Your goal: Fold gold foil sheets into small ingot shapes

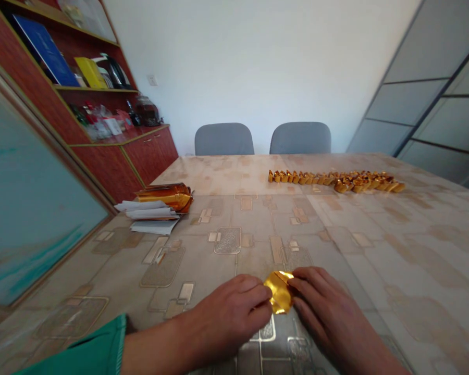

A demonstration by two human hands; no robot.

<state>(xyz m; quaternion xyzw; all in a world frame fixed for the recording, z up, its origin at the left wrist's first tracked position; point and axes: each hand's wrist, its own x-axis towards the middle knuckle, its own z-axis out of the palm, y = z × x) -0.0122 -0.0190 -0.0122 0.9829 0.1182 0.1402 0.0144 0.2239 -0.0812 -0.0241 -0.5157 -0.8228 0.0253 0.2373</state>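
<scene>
A piece of shiny gold foil paper (280, 292), partly folded, is held between my two hands near the front of the table. My left hand (240, 307) pinches its left edge, with the fingers curled in. On the other side, my right hand (324, 299) grips the right edge between thumb and fingers. The fingers cover both ends of the foil paper, so its full outline is hidden. Farther back on the right lie rows of folded gold foil pieces (305, 178), set close together.
A stack of gold foil sheets (166, 197) and white papers (154, 225) lies at the left of the patterned table (203, 260). Two grey chairs (223, 139) stand behind the table. A red wooden cabinet (150, 156) with shelves is at the back left.
</scene>
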